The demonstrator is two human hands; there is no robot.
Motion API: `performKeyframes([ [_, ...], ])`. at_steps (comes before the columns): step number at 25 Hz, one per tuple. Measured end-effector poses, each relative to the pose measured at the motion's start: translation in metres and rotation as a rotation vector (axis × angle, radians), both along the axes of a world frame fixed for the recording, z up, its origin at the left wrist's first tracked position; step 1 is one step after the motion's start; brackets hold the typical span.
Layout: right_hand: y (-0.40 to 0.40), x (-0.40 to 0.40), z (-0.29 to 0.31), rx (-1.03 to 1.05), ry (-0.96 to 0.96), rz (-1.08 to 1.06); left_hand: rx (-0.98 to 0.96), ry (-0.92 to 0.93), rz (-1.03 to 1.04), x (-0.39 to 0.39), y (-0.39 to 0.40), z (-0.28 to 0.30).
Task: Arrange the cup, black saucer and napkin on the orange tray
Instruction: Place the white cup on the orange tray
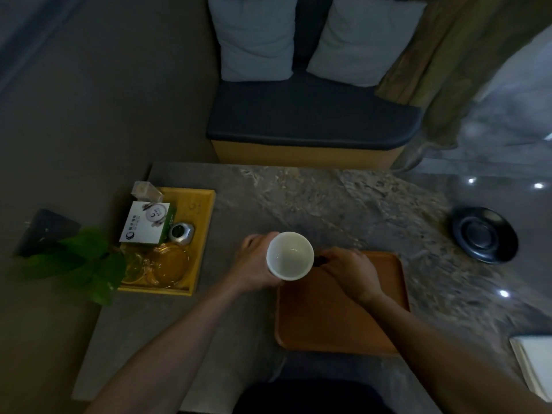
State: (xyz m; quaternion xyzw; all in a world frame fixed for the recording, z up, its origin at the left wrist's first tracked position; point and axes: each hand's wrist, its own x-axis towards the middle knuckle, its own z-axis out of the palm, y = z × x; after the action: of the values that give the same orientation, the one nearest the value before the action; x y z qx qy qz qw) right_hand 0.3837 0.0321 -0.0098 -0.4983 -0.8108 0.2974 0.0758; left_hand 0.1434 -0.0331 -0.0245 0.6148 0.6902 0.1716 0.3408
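A white cup (289, 254) is held upright above the far left corner of the orange tray (328, 321). My left hand (257, 261) is wrapped around the cup's side. My right hand (348, 268) rests over the tray's far edge just right of the cup, fingers curled on something dark and small that I cannot make out. The tray's surface is bare. The black saucer (484, 234) lies on the table far to the right. The white napkin (534, 364) sits at the table's near right edge, partly cut off by the frame.
The grey stone table (328, 198) carries a yellow tray (206, 222) at the left with a box, glass lids and a small metal pot. A green plant (83, 264) overhangs its near corner. Beyond the table is a bench (310, 121) with two cushions.
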Motion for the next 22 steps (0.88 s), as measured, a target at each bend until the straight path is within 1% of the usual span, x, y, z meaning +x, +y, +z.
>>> performKeyframes([
  [3,-0.018,0.016,-0.003,-0.048,0.029,-0.078,-0.032,0.019,-0.086,0.009,-0.001,-0.005],
  [6,-0.033,0.026,-0.01,-0.096,-0.018,-0.12,-0.052,0.05,-0.163,0.015,-0.003,-0.009],
  [8,-0.042,0.029,-0.014,-0.092,-0.01,-0.151,-0.076,0.055,-0.197,0.015,-0.003,-0.011],
  [11,-0.054,0.028,-0.017,-0.084,0.026,-0.193,-0.113,0.067,-0.235,0.015,-0.001,-0.011],
  [17,-0.064,0.023,-0.02,-0.101,-0.005,-0.242,-0.138,0.124,-0.325,0.014,0.011,-0.011],
  [22,-0.064,0.019,-0.024,-0.113,-0.016,-0.253,-0.169,0.172,-0.353,0.011,0.02,-0.014],
])
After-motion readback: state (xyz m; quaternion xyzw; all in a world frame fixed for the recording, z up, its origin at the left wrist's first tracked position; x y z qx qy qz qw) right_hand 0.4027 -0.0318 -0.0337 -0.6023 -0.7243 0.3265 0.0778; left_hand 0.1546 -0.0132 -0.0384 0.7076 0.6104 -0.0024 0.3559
